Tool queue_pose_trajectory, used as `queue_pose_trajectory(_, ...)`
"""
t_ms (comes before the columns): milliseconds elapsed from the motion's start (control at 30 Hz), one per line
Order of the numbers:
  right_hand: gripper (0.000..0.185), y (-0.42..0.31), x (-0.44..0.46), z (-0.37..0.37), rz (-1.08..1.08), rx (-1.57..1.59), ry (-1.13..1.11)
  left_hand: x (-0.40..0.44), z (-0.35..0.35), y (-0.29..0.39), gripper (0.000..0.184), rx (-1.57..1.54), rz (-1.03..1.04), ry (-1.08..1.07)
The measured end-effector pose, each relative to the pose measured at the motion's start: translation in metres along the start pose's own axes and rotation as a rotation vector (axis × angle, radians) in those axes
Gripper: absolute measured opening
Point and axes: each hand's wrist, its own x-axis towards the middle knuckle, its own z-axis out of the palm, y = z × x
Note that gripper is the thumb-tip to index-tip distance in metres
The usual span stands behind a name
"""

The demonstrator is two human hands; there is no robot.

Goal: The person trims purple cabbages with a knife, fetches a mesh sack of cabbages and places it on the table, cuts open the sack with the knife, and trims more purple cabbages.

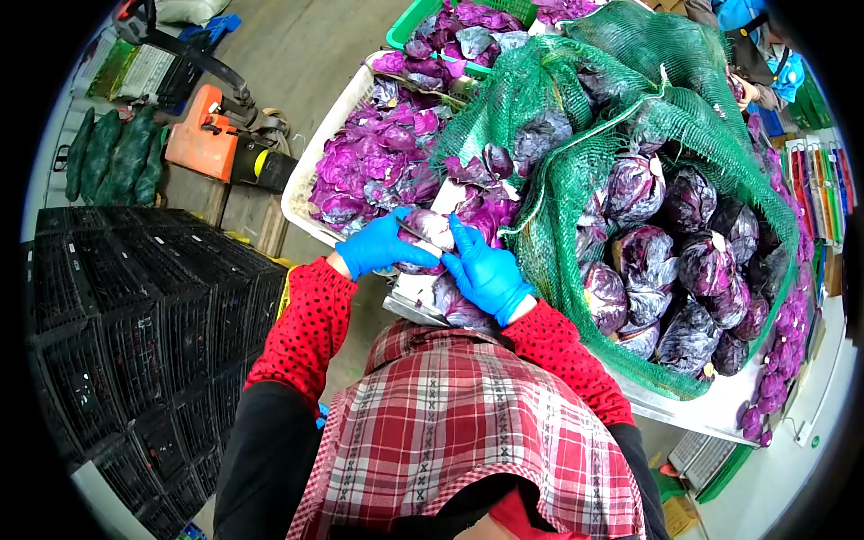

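Observation:
My left hand (pixel 380 246), in a blue glove, is closed around a red cabbage (pixel 428 225) with a pale patch facing up. My right hand (pixel 488 272), gloved the same, is at the cabbage's right side, its fingers bent. A thin strip that looks like a knife blade (pixel 421 241) runs across the cabbage from the right hand; its handle is hidden in the glove. More cabbage (pixel 461 304) lies just below the hands, by my apron. A green mesh sack (pixel 549 243) to the right stands wide open, full of whole red cabbages (pixel 634 189).
A white crate (pixel 301 184) of loose purple leaves stands ahead left, with a green crate (pixel 405 25) behind it. Stacked black crates (pixel 162 333) rise at left, near an orange pallet jack (pixel 202 135). Another person's arm (pixel 765 94) shows at top right. Purple leaves (pixel 783 351) line the right table edge.

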Motion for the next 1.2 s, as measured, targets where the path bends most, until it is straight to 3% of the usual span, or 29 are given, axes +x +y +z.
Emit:
queue_pose_trajectory(33, 0.064, 0.000, 0.003, 0.004, 0.004, -0.002, 0.000, 0.004, -0.002, -0.006, 0.081, 0.018, 0.090, -0.080)
queue_pose_trajectory(100, 0.048, 0.001, 0.014, 0.012, 0.098, 0.055, 0.031, 0.004, -0.001, -0.017, 0.086, 0.114, 0.114, 0.030)
queue_pose_trajectory(133, 0.038, 0.000, 0.028, 0.007, 0.151, 0.285, 0.083, 0.001, 0.001, -0.014, 0.088, 0.130, 0.033, 0.046)
queue_pose_trajectory(167, 0.039, 0.009, 0.039, 0.003, 0.326, 0.295, 0.048, -0.001, 0.001, -0.011, 0.091, 0.149, -0.043, 0.067)
queue_pose_trajectory(200, 0.039, 0.019, 0.045, 0.001, 0.326, 0.338, 0.048, -0.001, 0.003, -0.015, 0.095, 0.160, 0.050, 0.089)
queue_pose_trajectory(300, 0.046, 0.032, 0.053, 0.025, 0.346, 0.444, 0.114, -0.013, 0.001, -0.021, 0.095, 0.088, -0.012, 0.122)
queue_pose_trajectory(333, 0.045, 0.033, 0.060, 0.022, 0.453, 0.506, 0.118, -0.017, 0.003, -0.026, 0.093, -0.029, 0.085, 0.104)
queue_pose_trajectory(400, 0.043, 0.061, 0.079, 0.038, 0.716, 0.557, 0.092, -0.029, 0.000, -0.041, 0.094, -0.151, 0.060, 0.123)
queue_pose_trajectory(433, 0.047, 0.061, 0.084, 0.039, 0.634, 0.302, 0.196, -0.027, 0.000, -0.057, 0.095, -0.190, 0.119, 0.145)
queue_pose_trajectory(467, 0.047, 0.052, 0.087, 0.030, 0.576, 0.257, 0.220, -0.023, 0.003, -0.082, 0.097, -0.169, 0.255, 0.202)
queue_pose_trajectory(533, 0.051, 0.014, 0.074, 0.002, 0.427, 0.110, 0.301, -0.035, 0.014, -0.068, 0.096, -0.355, 0.136, 0.239)
queue_pose_trajectory(567, 0.048, 0.001, 0.061, -0.013, 0.411, 0.231, 0.195, -0.038, 0.018, -0.062, 0.095, -0.472, 0.035, 0.261)
queue_pose_trajectory(633, 0.044, -0.002, 0.035, -0.001, 0.400, 0.530, -0.056, -0.032, 0.019, -0.076, 0.094, -0.483, 0.116, 0.272)
queue_pose_trajectory(733, 0.038, -0.006, 0.020, 0.010, 0.360, 0.503, -0.072, -0.027, 0.016, -0.080, 0.096, -0.367, 0.186, 0.259)
queue_pose_trajectory(833, 0.036, -0.006, 0.016, 0.009, 0.360, 0.566, -0.062, -0.036, 0.023, -0.069, 0.091, -0.382, 0.105, 0.265)
queue_pose_trajectory(867, 0.033, -0.005, 0.016, 0.009, 0.328, 0.574, -0.059, -0.030, 0.026, -0.071, 0.077, -0.519, 0.057, 0.329)
queue_pose_trajectory(900, 0.033, -0.007, 0.017, 0.006, 0.327, 0.577, -0.056, -0.025, 0.030, -0.075, 0.077, -0.515, 0.058, 0.329)
queue_pose_trajectory(1000, 0.026, -0.013, 0.016, -0.003, 0.386, 0.549, -0.085, -0.017, 0.046, -0.076, 0.051, -0.577, 0.185, 0.509)
queue_pose_trajectory(1200, 0.016, 0.009, 0.018, 0.017, 0.393, 0.383, 0.004, -0.021, 0.061, -0.068, 0.048, -0.508, 0.216, 0.579)
